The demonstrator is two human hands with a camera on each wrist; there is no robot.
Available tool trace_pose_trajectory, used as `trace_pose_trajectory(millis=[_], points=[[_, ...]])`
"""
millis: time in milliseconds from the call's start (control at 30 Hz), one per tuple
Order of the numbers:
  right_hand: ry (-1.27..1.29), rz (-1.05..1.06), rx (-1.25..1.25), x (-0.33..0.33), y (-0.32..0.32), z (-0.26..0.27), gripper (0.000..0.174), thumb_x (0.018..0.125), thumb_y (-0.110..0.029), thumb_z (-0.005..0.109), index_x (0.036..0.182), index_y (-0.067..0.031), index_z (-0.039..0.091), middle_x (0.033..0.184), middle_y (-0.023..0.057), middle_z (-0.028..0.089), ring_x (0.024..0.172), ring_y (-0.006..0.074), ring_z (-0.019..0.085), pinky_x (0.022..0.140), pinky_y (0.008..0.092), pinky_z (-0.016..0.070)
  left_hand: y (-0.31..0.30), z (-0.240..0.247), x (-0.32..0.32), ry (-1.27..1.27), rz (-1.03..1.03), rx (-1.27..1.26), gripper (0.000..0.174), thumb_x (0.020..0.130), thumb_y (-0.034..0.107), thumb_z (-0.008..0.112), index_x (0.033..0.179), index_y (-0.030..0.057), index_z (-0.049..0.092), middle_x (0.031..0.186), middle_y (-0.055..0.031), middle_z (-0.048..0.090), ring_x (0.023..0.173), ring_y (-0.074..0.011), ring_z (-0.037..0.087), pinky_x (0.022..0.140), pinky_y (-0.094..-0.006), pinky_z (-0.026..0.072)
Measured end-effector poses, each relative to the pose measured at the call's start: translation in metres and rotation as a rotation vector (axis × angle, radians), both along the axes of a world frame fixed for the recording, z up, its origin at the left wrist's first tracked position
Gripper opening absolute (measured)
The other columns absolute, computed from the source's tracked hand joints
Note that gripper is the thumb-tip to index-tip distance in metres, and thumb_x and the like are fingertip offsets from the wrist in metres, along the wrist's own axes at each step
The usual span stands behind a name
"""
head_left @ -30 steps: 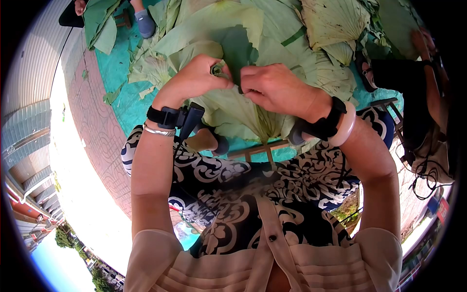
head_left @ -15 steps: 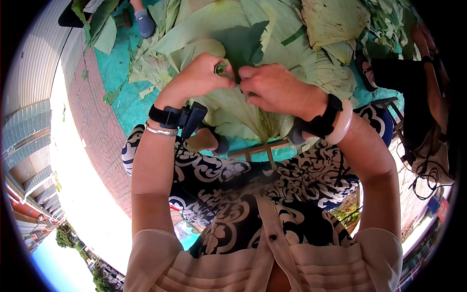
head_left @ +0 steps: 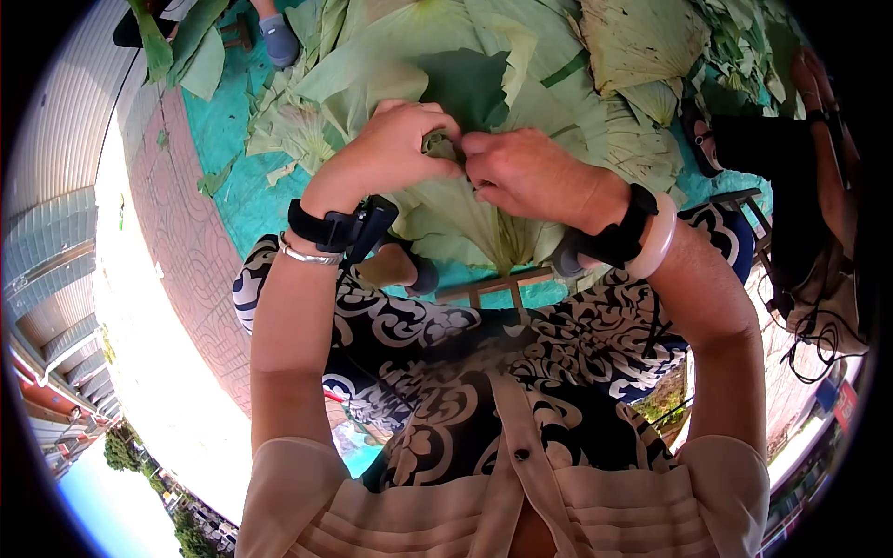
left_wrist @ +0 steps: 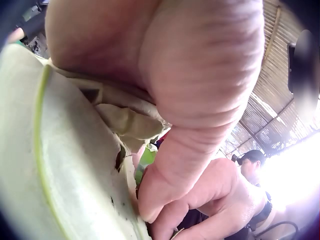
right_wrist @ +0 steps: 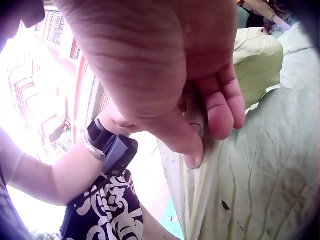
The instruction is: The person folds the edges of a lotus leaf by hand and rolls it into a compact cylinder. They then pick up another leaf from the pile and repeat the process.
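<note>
My left hand (head_left: 395, 153) is curled round a rolled green leaf bundle (head_left: 439, 143), whose folded end shows between thumb and fingers. Close beside it, my right hand (head_left: 544, 177) has its fingers bent at the edge of the leaf. A dark green leaf piece (head_left: 470, 86) extends beyond both hands. In the left wrist view, folded layers (left_wrist: 131, 122) lie under my left hand (left_wrist: 190, 100). The right wrist view shows thumb and fingers of my right hand (right_wrist: 150, 75) pinching a ribbed, pale leaf (right_wrist: 265, 165).
Large pale leaves (head_left: 642, 46) cover a teal sheet (head_left: 228, 149) ahead. A wooden stool (head_left: 493, 288) stands below the hands. Another person in dark clothes (head_left: 763, 158) sits at the right; a foot in a grey shoe (head_left: 277, 41) is at the upper left.
My left hand has shifted slightly right and turned over the bundle, its fingers spread further round it. The dark green piece has swung and lies broader beyond the hands.
</note>
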State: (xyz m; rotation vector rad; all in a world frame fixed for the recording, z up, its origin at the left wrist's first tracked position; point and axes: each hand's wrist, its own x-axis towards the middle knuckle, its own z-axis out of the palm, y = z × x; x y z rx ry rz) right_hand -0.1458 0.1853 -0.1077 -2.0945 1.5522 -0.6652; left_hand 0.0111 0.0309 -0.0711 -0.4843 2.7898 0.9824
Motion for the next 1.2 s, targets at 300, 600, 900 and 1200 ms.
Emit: trace_pose_trajectory(millis=[300,600,900,1200], points=[[-0.007,0.037,0.046,-0.001,-0.005,0.005,0.014,0.078,-0.010,0.072,0.081,-0.0014,0.062,0.094,0.0120,0.057,0.086,0.0362,0.063,0.072,0.0468,0.0518,0.022,0.015,0.003,-0.198,-0.097,-0.232,0.053,0.066,0.031,0.084,0.108,0.0036,0.069,0.108,-0.0092,0.065,0.115,-0.0277,0.057,0.118,-0.0455,0.0256],[-0.012,-0.012,0.016,-0.001,-0.010,-0.002,0.012,0.076,-0.011,0.070,0.080,-0.0016,0.064,0.095,0.0132,0.062,0.086,0.0367,0.064,0.073,0.0468,0.0522,0.043,0.023,-0.001,0.442,0.044,-0.659,0.046,0.074,0.008,0.074,0.119,0.0074,0.065,0.132,-0.0052,0.061,0.129,-0.0247,0.054,0.120,-0.0474,0.0251],[0.014,0.002,0.051,-0.008,-0.013,0.005,0.019,0.077,-0.013,0.074,0.092,-0.0031,0.068,0.101,0.0127,0.066,0.093,0.0355,0.066,0.078,0.0446,0.0536,0.062,-0.001,0.014,0.526,0.301,-0.138,0.023,0.083,-0.006,0.062,0.104,0.0027,0.065,0.112,-0.0077,0.067,0.075,-0.0192,0.067,0.059,-0.0282,0.0493],[-0.011,-0.032,0.054,-0.009,-0.011,0.005,0.013,0.077,-0.013,0.073,0.081,-0.0037,0.065,0.094,0.0103,0.060,0.088,0.0341,0.064,0.074,0.0451,0.0515,0.062,-0.007,0.018,0.333,0.409,0.075,0.029,0.085,-0.005,0.060,0.114,-0.0005,0.060,0.111,-0.0144,0.066,0.074,-0.0234,0.070,0.061,-0.0322,0.0514]])
